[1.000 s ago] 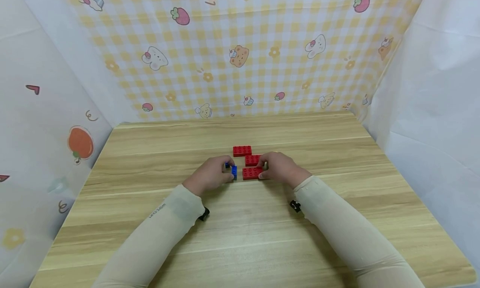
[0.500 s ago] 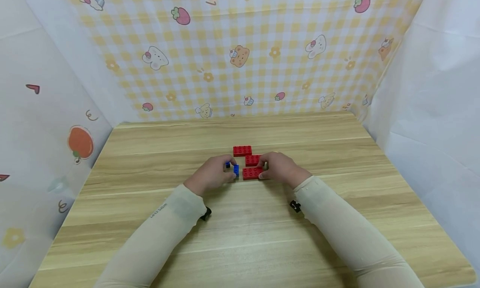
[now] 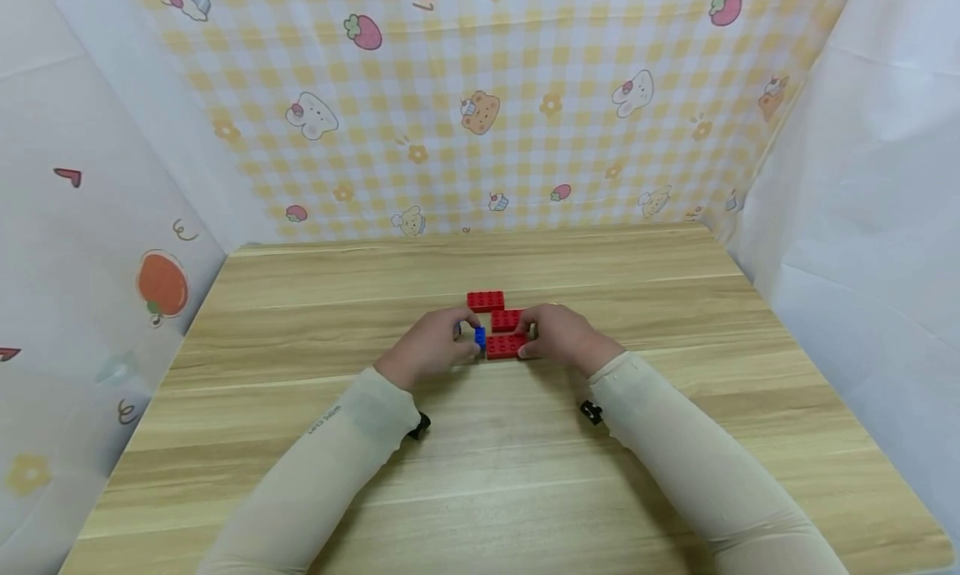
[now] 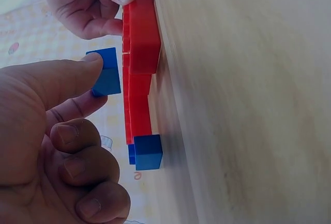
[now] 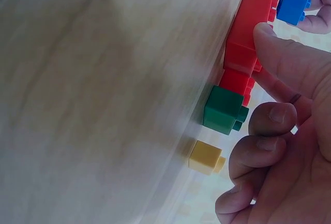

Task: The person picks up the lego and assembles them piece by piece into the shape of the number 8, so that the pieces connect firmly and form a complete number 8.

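Observation:
A blue brick (image 3: 480,339) is pinched between the thumb and index finger of my left hand (image 3: 431,343). It is off the table, close to the left end of the front red brick (image 3: 502,347); in the left wrist view the held blue brick (image 4: 107,74) is a little higher than the red studs. My right hand (image 3: 558,333) grips that front red brick at its right end, thumb and index finger on opposite sides. Directly behind it lies a middle red brick (image 3: 506,319), partly hidden by my right fingers. My other left fingers are curled.
Farther back lies a third red brick (image 3: 485,301). A second blue brick (image 4: 149,152) sits on the table beyond my left hand. The right wrist view has a green brick (image 5: 223,111) and a small yellow brick (image 5: 204,158) beyond the red ones. A patterned cloth (image 3: 480,175) hangs behind the table.
My left hand has moved slightly right with the blue brick, bringing it nearer the front red brick. My right hand and the red bricks stay in place.

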The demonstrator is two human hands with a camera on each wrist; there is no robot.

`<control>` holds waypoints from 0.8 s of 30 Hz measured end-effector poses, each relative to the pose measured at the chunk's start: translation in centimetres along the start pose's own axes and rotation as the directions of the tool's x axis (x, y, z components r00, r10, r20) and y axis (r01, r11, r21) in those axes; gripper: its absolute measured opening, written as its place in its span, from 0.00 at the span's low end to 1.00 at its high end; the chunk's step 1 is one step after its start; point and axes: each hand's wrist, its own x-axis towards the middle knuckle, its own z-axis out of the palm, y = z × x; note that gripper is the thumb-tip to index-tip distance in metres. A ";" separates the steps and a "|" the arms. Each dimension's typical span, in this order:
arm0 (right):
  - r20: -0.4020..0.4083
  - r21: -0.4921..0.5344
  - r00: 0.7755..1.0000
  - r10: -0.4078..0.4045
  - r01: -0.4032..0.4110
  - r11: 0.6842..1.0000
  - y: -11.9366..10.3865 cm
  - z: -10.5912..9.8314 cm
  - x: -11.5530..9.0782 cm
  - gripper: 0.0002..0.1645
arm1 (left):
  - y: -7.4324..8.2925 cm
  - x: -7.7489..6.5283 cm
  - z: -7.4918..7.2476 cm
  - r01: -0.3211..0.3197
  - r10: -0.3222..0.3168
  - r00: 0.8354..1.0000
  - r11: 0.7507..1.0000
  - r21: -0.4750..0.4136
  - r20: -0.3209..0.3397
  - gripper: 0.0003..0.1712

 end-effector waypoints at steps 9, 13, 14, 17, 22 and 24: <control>0.000 0.002 1.000 0.001 -0.001 1.000 0.2 0.1 0.1 0.10 | 0.4 0.3 0.4 -0.016 0.016 1.000 1.000 -0.004 0.002 0.18; -0.002 -0.001 1.000 -0.004 0.004 1.000 0.2 0.1 0.0 0.10 | 0.4 0.4 0.5 -0.024 0.024 1.000 1.000 0.000 0.000 0.16; -0.003 -0.001 1.000 -0.007 0.007 1.000 0.2 0.1 0.1 0.10 | 0.4 0.4 0.6 -0.025 0.025 1.000 1.000 0.001 -0.002 0.16; -0.002 0.000 1.000 -0.014 0.014 1.000 0.2 0.1 0.1 0.10 | 0.5 0.5 0.7 -0.022 0.022 1.000 1.000 0.003 0.001 0.16; -0.003 0.003 1.000 -0.011 0.011 1.000 0.2 0.1 0.1 0.10 | 0.6 0.6 0.9 -0.013 0.012 1.000 1.000 0.010 0.006 0.16; -0.004 0.005 1.000 -0.008 0.008 1.000 0.2 0.1 0.0 0.10 | 0.6 0.7 0.9 -0.010 0.010 1.000 1.000 0.012 0.005 0.16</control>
